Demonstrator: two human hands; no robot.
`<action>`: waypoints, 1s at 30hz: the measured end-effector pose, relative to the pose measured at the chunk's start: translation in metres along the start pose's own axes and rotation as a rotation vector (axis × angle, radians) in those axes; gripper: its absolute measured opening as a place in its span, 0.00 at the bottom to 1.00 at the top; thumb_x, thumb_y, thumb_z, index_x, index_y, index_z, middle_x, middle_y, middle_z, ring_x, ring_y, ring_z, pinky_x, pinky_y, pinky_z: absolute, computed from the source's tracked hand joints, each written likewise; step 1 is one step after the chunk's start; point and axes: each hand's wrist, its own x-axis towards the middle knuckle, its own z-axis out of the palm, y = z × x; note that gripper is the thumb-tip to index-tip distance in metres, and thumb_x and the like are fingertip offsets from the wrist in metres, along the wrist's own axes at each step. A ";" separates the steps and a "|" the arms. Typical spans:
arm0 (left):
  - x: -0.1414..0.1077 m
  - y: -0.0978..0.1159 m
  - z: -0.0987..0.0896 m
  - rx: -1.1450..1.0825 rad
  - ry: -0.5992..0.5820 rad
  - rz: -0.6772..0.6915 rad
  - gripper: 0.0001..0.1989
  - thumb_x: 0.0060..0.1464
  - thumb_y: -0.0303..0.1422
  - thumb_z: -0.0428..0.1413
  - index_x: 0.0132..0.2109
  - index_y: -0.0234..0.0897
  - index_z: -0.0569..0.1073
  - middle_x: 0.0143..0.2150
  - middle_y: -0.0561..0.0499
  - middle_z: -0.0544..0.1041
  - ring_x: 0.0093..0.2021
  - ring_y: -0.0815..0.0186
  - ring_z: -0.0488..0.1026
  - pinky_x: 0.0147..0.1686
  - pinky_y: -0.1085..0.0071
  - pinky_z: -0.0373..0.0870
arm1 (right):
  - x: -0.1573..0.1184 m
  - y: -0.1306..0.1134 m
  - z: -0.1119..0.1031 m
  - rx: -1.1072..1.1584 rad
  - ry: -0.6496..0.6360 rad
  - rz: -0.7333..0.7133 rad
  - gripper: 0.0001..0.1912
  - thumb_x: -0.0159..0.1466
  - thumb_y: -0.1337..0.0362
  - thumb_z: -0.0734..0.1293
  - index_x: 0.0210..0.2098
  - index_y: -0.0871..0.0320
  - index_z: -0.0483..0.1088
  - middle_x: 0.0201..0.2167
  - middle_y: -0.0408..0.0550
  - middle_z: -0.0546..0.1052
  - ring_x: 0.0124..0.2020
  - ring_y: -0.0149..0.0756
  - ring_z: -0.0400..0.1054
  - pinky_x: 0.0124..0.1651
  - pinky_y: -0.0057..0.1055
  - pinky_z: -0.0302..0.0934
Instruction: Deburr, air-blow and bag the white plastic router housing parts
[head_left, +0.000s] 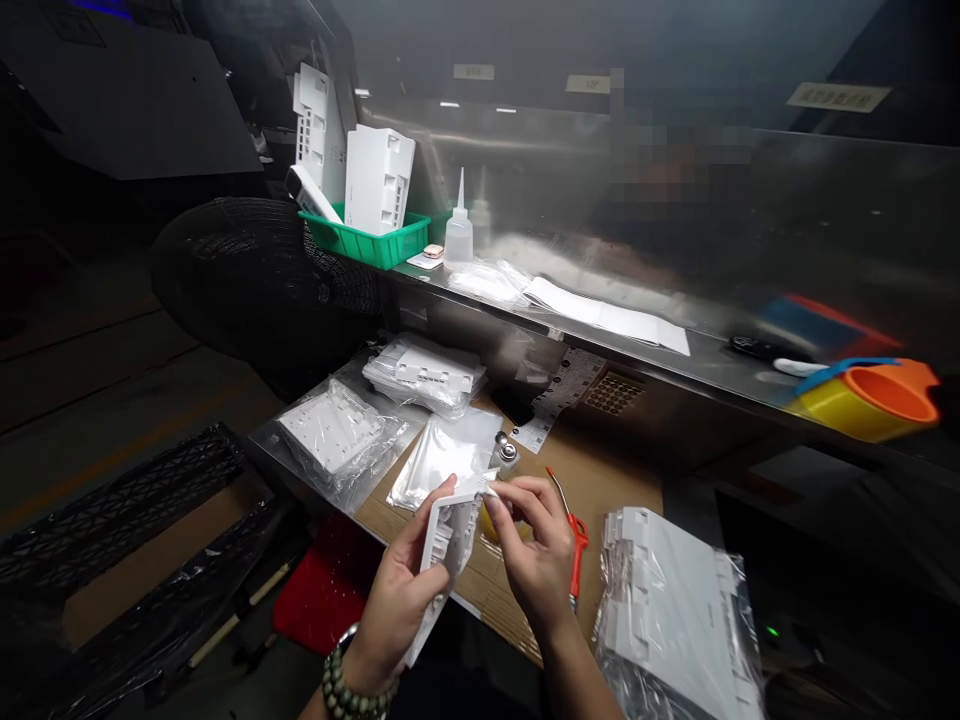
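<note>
My left hand [401,600] grips a white plastic housing [459,530] by its side, tilted upright above the table, its ribbed inner side partly showing. At its upper corner the thumb and fingers of my right hand [536,550] pinch a small white piece [487,478], perhaps a scrap of wipe or film; its kind is unclear. Just behind stands a small bottle with a metal top [508,452]. A red-handled tool [578,550] lies right of my right hand, its far end partly hidden. Something yellow [495,520] shows beneath my right hand.
Clear plastic bags [454,450] lie on the cardboard-covered table. Bagged white housings sit at left [330,430], at the back [431,370] and at right [671,600]. Along the metal shelf stand a green bin [367,245], a squeeze bottle [459,240], folded white paper [607,315] and a tape roll [870,400].
</note>
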 end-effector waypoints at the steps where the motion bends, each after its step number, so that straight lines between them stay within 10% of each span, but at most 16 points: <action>1: 0.000 0.000 0.000 -0.010 0.004 -0.012 0.36 0.44 0.19 0.60 0.61 0.48 0.75 0.67 0.50 0.71 0.69 0.48 0.63 0.68 0.58 0.57 | 0.000 0.000 0.000 0.005 0.014 0.004 0.07 0.68 0.68 0.68 0.42 0.53 0.79 0.36 0.46 0.73 0.34 0.32 0.70 0.35 0.29 0.68; 7: -0.002 -0.002 -0.005 -0.029 0.003 -0.074 0.39 0.41 0.18 0.59 0.61 0.48 0.75 0.65 0.49 0.73 0.63 0.51 0.71 0.53 0.69 0.72 | -0.001 0.000 0.005 0.002 -0.055 -0.045 0.08 0.68 0.66 0.68 0.45 0.54 0.79 0.39 0.48 0.73 0.35 0.33 0.71 0.37 0.31 0.68; 11: 0.000 0.004 -0.017 -0.105 0.090 -0.219 0.49 0.35 0.17 0.57 0.68 0.46 0.66 0.57 0.46 0.80 0.44 0.55 0.81 0.33 0.73 0.74 | -0.001 0.049 0.002 -0.126 -0.014 0.093 0.10 0.69 0.59 0.66 0.44 0.55 0.79 0.40 0.49 0.75 0.37 0.34 0.71 0.39 0.31 0.68; 19: -0.004 0.025 -0.052 -0.411 0.021 -0.321 0.54 0.33 0.17 0.54 0.72 0.47 0.59 0.57 0.45 0.80 0.54 0.44 0.78 0.53 0.48 0.74 | -0.037 0.183 -0.012 -0.433 -0.019 0.395 0.16 0.60 0.53 0.66 0.34 0.59 0.75 0.28 0.48 0.75 0.28 0.40 0.67 0.31 0.33 0.59; 23: -0.011 0.035 -0.058 -0.465 -0.057 -0.324 0.53 0.33 0.18 0.54 0.71 0.45 0.60 0.57 0.44 0.79 0.57 0.42 0.76 0.57 0.43 0.70 | -0.057 0.202 -0.008 -0.496 -0.133 0.388 0.10 0.61 0.57 0.66 0.26 0.54 0.70 0.25 0.47 0.74 0.27 0.38 0.65 0.29 0.32 0.54; 30: -0.018 0.040 -0.065 -0.467 -0.084 -0.317 0.53 0.32 0.20 0.54 0.71 0.41 0.59 0.57 0.42 0.80 0.56 0.39 0.76 0.56 0.39 0.70 | -0.077 0.224 -0.019 -0.613 -0.248 0.406 0.12 0.67 0.58 0.64 0.44 0.57 0.75 0.45 0.53 0.78 0.47 0.45 0.70 0.50 0.40 0.63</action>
